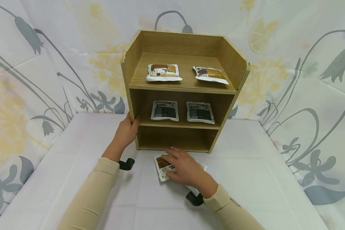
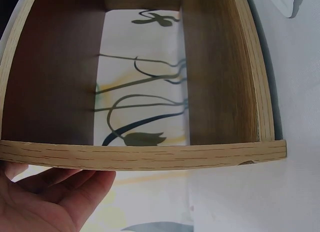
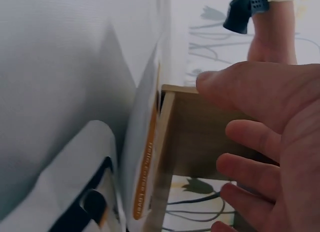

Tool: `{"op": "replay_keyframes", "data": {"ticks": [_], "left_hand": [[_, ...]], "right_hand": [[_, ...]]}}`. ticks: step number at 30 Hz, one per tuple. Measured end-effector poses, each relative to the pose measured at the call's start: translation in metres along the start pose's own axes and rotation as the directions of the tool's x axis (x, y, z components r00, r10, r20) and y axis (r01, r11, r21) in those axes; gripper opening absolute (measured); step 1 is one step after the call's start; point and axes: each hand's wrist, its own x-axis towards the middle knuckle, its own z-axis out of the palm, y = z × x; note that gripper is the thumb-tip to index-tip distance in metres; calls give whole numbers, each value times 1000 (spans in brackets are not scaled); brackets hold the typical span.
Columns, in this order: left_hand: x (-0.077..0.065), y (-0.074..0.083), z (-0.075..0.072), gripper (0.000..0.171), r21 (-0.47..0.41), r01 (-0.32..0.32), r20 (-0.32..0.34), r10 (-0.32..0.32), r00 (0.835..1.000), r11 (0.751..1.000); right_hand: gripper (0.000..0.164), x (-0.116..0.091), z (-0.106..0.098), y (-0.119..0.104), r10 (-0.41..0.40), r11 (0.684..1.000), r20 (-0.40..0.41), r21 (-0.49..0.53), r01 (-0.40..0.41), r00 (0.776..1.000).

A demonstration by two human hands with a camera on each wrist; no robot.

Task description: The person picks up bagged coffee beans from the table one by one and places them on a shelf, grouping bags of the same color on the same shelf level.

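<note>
My left hand (image 1: 126, 132) grips the left side panel of a small wooden shelf (image 1: 179, 89). In the left wrist view, the left fingers (image 2: 85, 192) lie along the panel's outer face. My right hand (image 1: 187, 167) hovers over several flat packets on the table, its fingers spread and slightly bent. One brown-and-white packet (image 1: 162, 169) shows left of that hand; part of a white packet (image 1: 193, 190) shows below it. In the right wrist view, a packet with an orange stripe (image 3: 145, 177) and another white packet (image 3: 75, 182) lie apart from the fingers (image 3: 250, 172).
Two packets lie on the shelf's top level, a brown-and-white one (image 1: 163, 72) and a purple-and-yellow one (image 1: 210, 74). Two dark-labelled packets (image 1: 164, 111) are on the middle level. A white cloth covers the table (image 1: 247, 179); flower-printed cloth (image 1: 304, 80) hangs around it.
</note>
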Motion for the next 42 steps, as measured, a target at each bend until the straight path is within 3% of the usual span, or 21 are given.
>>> {"op": "replay_keyframes", "data": {"ticks": [7, 15, 22, 32, 42], "left_hand": [[1, 1, 0, 63, -5, -4, -2, 4, 1000, 1000], [2, -2, 1, 63, -7, -2, -1, 2, 1000, 1000], [2, -2, 1, 63, -6, -4, -1, 4, 1000, 1000], [1, -1, 0, 64, -2, -3, 4, 3, 1000, 1000], [1, -1, 0, 63, -7, 2, 3, -2, 1000, 1000]], "right_hand": [[60, -2, 7, -1, -5, 1000, 35, -10, 5, 999], [66, -4, 16, -3, 31, 999, 135, -18, -29, 990], [61, -5, 23, -6, 37, 998, 145, -65, -28, 989], [49, -6, 27, -7, 10, 997, 50, -72, -7, 999], [31, -1, 17, -6, -48, 993, -66, -111, 41, 997]]}}
